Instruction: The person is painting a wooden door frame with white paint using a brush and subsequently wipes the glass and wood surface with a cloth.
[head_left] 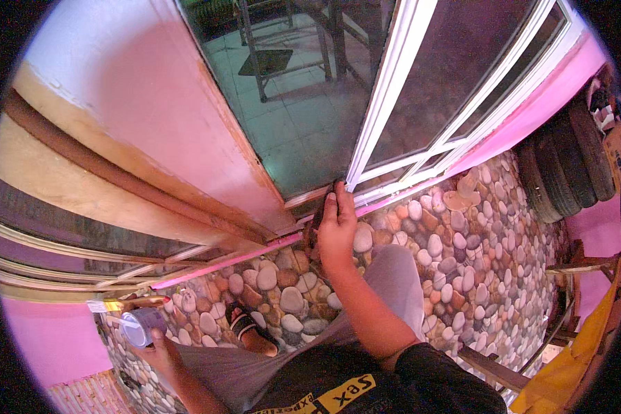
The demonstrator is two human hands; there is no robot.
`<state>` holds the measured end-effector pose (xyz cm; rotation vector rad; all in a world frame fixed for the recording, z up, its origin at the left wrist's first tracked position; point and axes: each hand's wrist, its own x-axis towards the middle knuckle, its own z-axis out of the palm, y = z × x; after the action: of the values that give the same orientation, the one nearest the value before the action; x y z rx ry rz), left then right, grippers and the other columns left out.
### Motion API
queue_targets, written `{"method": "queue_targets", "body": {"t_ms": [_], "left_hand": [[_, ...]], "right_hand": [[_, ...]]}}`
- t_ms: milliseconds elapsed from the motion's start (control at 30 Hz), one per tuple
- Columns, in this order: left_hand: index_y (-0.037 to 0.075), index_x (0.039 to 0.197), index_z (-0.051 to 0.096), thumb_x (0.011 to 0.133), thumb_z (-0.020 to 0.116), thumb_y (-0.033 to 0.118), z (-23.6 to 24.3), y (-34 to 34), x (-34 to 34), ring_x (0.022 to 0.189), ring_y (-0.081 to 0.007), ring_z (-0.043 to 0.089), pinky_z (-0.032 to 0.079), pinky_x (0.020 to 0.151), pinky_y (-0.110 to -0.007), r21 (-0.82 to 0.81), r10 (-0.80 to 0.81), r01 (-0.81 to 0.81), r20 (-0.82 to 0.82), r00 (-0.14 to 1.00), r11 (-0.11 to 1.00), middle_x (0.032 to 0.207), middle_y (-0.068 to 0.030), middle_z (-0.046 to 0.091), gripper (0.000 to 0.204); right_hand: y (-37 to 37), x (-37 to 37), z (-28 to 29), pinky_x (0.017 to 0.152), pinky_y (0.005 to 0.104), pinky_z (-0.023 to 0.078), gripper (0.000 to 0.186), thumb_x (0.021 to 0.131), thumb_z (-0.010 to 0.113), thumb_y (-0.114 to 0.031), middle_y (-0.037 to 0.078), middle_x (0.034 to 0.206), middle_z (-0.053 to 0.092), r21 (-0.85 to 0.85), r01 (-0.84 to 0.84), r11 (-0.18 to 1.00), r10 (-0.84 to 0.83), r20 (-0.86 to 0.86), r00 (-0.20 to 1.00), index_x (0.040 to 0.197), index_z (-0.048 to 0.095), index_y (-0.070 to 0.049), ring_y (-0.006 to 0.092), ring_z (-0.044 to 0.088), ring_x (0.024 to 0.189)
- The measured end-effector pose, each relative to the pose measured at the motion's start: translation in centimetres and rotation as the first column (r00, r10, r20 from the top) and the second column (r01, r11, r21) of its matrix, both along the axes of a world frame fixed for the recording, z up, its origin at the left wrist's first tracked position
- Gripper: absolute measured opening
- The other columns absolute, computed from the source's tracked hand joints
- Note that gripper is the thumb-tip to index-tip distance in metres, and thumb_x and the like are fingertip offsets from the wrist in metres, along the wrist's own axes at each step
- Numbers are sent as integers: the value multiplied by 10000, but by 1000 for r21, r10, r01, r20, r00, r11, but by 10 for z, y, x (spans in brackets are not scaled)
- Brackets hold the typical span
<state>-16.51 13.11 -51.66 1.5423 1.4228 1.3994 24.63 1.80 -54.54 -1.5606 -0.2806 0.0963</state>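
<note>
My left hand (pixel 155 348) grips a small container (pixel 143 328) with a pale blue-grey top; a flat paintbrush (pixel 127 303) with a gold ferrule lies just above it, and whether my fingers hold it is unclear. My right hand (pixel 337 221) is closed at the bottom corner of the glazed door panel (pixel 310 152), beside the white window frame (pixel 386 90), round something dark that I cannot make out. The panel's pinkish wooden surround (pixel 159 124) has worn, patchy paint.
The floor has a pebble pattern (pixel 455 262). A sandalled foot (pixel 252 331) stands below me. Stacked tyres (pixel 566 165) are against the right wall. A wooden structure (pixel 490 366) and yellow material (pixel 573 345) are at the lower right. Another framed window (pixel 83 255) is at the left.
</note>
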Motion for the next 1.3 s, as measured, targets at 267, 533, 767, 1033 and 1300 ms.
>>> {"method": "queue_targets", "body": {"t_ms": [267, 533, 767, 1033, 1300], "left_hand": [[-66, 1337, 406, 778, 794, 430, 6, 3, 2, 1162, -285, 521, 410, 1010, -435, 39, -156, 155, 37, 987, 987, 1291, -181, 514, 841], [-58, 1358, 360, 801, 782, 389, 22, -17, 28, 1183, -278, 500, 372, 1043, -422, 13, -45, 45, 10, 999, 999, 1308, -189, 497, 829], [-69, 1328, 378, 805, 783, 376, 19, -16, 26, 1152, -268, 512, 385, 1020, -413, 1, -69, 69, -9, 998, 998, 1288, -183, 507, 797], [-38, 1342, 374, 837, 742, 303, 10, -8, 24, 1095, -297, 530, 438, 955, -427, 79, -123, 119, 42, 991, 990, 1265, -179, 522, 711], [-82, 1324, 404, 791, 797, 342, 9, -6, 25, 1136, -282, 528, 422, 987, -412, 100, -151, 147, 33, 988, 984, 1282, -184, 521, 786]], "right_hand": [[-4, -9, 10, 1011, 355, 375, 381, 997, 479, -132, 202, 1211, 535, -36, 27, 999, -21, 162, 987, 1334, 486, 45, 333, 510, 1139], [-29, -25, -75, 1072, 319, 334, 385, 1007, 480, -151, 163, 1335, 528, -185, -83, 979, 68, -85, 994, 1351, 498, 22, 249, 480, 1258], [-16, 0, -89, 1061, 297, 345, 402, 996, 505, -154, 134, 1337, 541, -49, -45, 998, 37, -150, 988, 1353, 495, 30, 224, 498, 1236], [-6, 3, -73, 1028, 287, 362, 382, 998, 506, -151, 117, 1276, 560, -102, -5, 995, -8, -126, 992, 1331, 511, 34, 214, 515, 1189], [-1, 4, -84, 986, 299, 395, 350, 989, 497, -123, 121, 1142, 590, -109, 43, 993, -48, -43, 998, 1294, 526, 45, 232, 553, 1081]]}}
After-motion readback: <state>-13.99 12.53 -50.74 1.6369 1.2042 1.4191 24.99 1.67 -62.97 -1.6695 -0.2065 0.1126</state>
